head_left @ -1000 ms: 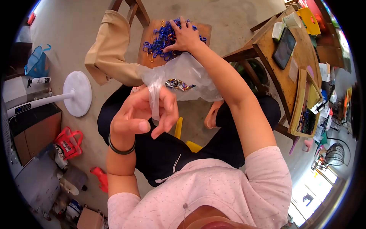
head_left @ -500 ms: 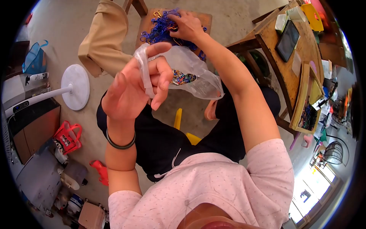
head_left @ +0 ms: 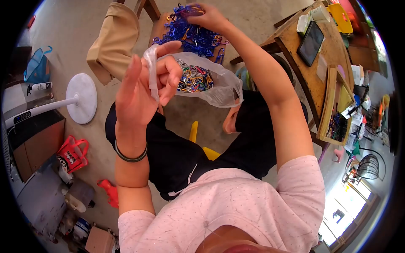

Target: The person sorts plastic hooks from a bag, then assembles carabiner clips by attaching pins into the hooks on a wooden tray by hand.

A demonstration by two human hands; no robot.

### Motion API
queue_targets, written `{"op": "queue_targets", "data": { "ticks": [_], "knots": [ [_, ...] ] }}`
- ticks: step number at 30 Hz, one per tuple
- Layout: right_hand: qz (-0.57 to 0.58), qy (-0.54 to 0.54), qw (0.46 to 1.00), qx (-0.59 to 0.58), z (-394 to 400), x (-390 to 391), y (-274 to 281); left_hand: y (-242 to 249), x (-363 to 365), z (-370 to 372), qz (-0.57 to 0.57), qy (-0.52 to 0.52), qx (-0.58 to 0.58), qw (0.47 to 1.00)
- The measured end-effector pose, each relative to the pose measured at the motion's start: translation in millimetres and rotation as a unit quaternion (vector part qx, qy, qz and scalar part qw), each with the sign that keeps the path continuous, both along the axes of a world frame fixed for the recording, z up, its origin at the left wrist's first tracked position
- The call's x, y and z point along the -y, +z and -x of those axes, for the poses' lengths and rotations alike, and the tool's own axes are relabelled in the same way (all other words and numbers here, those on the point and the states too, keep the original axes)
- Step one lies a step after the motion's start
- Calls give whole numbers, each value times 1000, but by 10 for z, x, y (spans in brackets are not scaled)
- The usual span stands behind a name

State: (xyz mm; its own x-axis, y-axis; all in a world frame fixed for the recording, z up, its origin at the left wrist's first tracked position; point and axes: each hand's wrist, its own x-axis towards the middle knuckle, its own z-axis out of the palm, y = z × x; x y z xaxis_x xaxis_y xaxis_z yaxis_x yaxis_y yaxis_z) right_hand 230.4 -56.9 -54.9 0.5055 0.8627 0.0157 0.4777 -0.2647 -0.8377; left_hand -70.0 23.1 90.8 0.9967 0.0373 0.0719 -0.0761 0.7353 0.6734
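Observation:
My left hand (head_left: 143, 92) is raised palm up, fingers half curled, with a loop of a clear plastic bag (head_left: 225, 90) around it. The bag hangs open to the right, and many small multicoloured metal clips (head_left: 196, 78) lie inside it. Beyond the bag, a heap of blue metal hooks (head_left: 181, 31), with a few gold ones among them, covers much of a wooden stool (head_left: 158, 31). My right hand (head_left: 209, 17) is over the far right of this heap, its fingers bent around some blue hooks. Motion blurs these fingertips.
A tan cloth (head_left: 114, 42) drapes beside the stool. At right stands a wooden table (head_left: 291, 40) with a phone (head_left: 311, 43) and a wooden tray (head_left: 331, 105) of small parts. A white round fan base (head_left: 82, 99) and a red bag (head_left: 74, 154) are at left.
My right hand has shifted slightly up over the heap, with blue hooks at its fingers. My left hand and the bag have moved slightly left, and more of the clips inside now shows.

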Motion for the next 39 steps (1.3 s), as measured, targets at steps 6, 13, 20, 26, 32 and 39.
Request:
{"op": "queue_targets", "data": {
  "ticks": [6,13,20,26,32,39],
  "knots": [
    [-105,170,980,4,-365,-40,138,26,-12,25,11,24,-28,999],
    [-217,183,952,116,-246,282,1370,7,-81,53,27,38,-70,996],
    [-150,-40,935,-320,561,756,2383,-29,-101,63,26,24,-70,997],
    [-107,-42,922,-369,1119,1004,2719,-27,-101,88,16,16,-76,997],
    [-52,-93,932,-346,1120,1540,2354,-25,-117,157,-10,-1,-95,995],
    [-32,83,922,-378,1721,1208,2444,24,-121,282,-52,-28,-146,987]
  ]
}}
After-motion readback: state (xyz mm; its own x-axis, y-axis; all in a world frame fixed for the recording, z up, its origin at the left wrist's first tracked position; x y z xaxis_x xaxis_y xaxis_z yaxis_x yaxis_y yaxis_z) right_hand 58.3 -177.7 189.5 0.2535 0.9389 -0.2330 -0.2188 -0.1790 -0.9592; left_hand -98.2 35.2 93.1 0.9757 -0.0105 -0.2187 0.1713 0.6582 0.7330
